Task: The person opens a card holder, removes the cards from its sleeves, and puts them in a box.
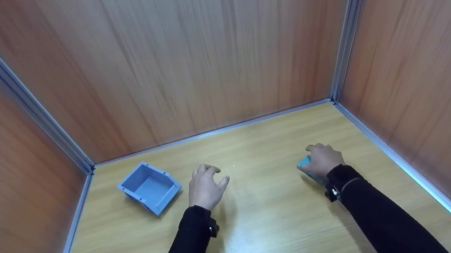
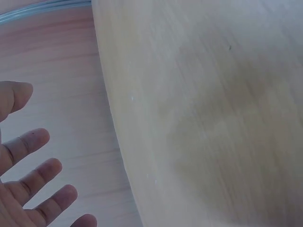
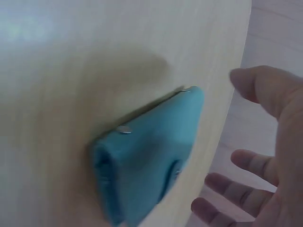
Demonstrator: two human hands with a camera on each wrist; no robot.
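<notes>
Wallet [image 3: 147,151], a teal folded one with a small metal snap on its flap, lies on the table right under my right hand [image 1: 323,160]. From the wrist view my fingers [image 3: 251,163] are spread and nearly straight above it with a gap between them and the cloth, and my thumb is held out past its far corner, so this hand is open and grips nothing. From the head view the hand covers most of the wallet and only a teal corner peeks out at the thumb side; whether my palm rests on it I cannot tell.

Well away on my other side, my left hand [image 1: 206,187] hovers over bare wood, fingers [image 2: 33,177] loosely fanned and empty, also open. Just beyond it, further from the wallet, sits a small blue bin [image 1: 149,187], turned at an angle, with nothing showing inside.

Both hands work over a pale wooden table [image 1: 277,221], edged by metal rails. Reddish wood-grain walls [image 1: 201,53] rise behind and at both sides. My sleeves are black, each with a dark strap at the wrist.
</notes>
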